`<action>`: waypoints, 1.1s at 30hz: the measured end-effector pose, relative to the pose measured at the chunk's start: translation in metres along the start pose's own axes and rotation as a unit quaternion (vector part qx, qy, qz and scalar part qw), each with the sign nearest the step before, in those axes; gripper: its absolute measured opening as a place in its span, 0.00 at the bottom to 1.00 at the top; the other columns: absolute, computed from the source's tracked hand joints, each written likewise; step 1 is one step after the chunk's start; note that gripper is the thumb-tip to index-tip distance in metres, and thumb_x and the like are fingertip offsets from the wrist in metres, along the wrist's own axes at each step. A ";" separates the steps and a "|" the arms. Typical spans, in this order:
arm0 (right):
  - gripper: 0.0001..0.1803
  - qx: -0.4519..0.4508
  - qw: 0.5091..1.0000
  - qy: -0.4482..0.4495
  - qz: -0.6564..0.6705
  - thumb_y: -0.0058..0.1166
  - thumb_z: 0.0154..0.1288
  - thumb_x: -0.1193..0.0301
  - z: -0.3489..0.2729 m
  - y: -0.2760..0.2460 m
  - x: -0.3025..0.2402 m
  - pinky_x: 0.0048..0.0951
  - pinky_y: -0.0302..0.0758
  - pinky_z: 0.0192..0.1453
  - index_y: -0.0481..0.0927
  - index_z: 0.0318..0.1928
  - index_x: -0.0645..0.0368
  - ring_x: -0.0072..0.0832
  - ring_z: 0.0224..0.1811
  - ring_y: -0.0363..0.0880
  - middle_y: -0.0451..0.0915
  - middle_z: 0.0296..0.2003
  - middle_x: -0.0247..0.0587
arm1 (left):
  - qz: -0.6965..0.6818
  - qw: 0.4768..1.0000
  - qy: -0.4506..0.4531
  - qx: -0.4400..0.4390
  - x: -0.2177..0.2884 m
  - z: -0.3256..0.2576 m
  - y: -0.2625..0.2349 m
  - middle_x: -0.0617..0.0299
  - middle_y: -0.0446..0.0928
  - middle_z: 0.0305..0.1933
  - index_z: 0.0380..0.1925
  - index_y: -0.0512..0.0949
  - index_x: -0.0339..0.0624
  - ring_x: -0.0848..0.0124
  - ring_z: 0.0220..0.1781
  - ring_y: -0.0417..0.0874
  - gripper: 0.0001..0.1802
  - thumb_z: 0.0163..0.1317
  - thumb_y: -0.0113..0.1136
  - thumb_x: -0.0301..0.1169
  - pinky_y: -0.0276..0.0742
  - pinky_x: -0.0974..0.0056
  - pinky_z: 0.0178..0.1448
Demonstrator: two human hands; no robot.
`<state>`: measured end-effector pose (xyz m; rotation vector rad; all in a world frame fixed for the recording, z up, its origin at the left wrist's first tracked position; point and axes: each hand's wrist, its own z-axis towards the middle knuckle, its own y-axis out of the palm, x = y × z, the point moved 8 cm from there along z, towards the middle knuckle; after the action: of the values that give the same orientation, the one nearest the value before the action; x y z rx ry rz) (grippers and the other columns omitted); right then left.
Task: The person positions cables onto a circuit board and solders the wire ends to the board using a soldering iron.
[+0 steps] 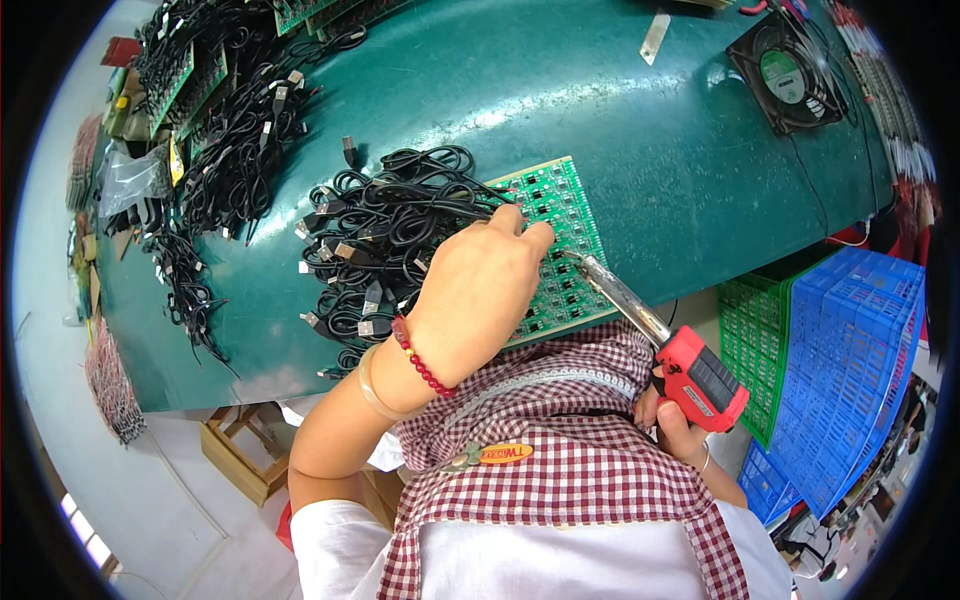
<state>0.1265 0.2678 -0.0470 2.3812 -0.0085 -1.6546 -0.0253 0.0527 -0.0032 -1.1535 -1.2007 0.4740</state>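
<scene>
A green circuit board panel (pixel 565 200) with rows of small parts lies near the table's front edge. Over its left half is my left hand (pixel 480 275), fingers bent and drawn together at the board; what they pinch is hidden beneath them. Black USB cables (pixel 400 215) lie heaped left of the board and run up to that hand. My right hand (pixel 678 428) grips a red soldering gun (pixel 700 380) by its handle. The gun's metal barrel slants up to the left, its tip over the board close to my left fingertips.
More black cables (pixel 235 170) and upright circuit boards (pixel 175 90) crowd the far left of the green table (pixel 640 130). A black fan (pixel 785 75) stands far right, with a metal strip (pixel 655 38) nearby. Blue crates (pixel 850 350) and a green crate (pixel 752 350) stand right of the table.
</scene>
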 end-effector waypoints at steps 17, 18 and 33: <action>0.28 0.110 0.985 -0.127 0.037 0.51 0.69 0.57 0.038 0.003 -0.040 0.28 0.75 0.28 0.63 0.57 0.68 0.24 0.20 0.69 0.69 0.20 0.38 | 0.032 0.920 -0.079 0.383 -0.075 -0.014 -0.137 0.55 0.76 0.29 0.33 0.79 0.38 0.59 0.30 0.78 0.04 0.59 0.60 0.27 0.74 0.63 0.35; 0.28 0.106 0.984 -0.135 0.037 0.51 0.69 0.57 0.039 0.003 -0.042 0.28 0.75 0.28 0.63 0.57 0.68 0.23 0.20 0.69 0.69 0.20 0.37 | 0.158 0.898 -0.105 0.398 -0.106 -0.012 -0.150 0.55 0.79 0.34 0.37 0.79 0.39 0.58 0.33 0.80 0.07 0.62 0.59 0.31 0.76 0.60 0.38; 0.26 0.121 0.979 -0.157 0.042 0.49 0.70 0.59 0.050 0.001 -0.053 0.27 0.74 0.27 0.64 0.56 0.68 0.23 0.18 0.68 0.69 0.20 0.37 | -0.236 0.861 -0.264 0.366 -0.195 -0.073 -0.108 0.61 0.76 0.43 0.43 0.77 0.37 0.70 0.44 0.79 0.09 0.67 0.52 0.27 0.78 0.68 0.45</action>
<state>0.0616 0.2644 -0.0143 2.2154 -0.3808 -2.0718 -0.0581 -0.1793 0.0045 -0.0459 -1.5184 0.8023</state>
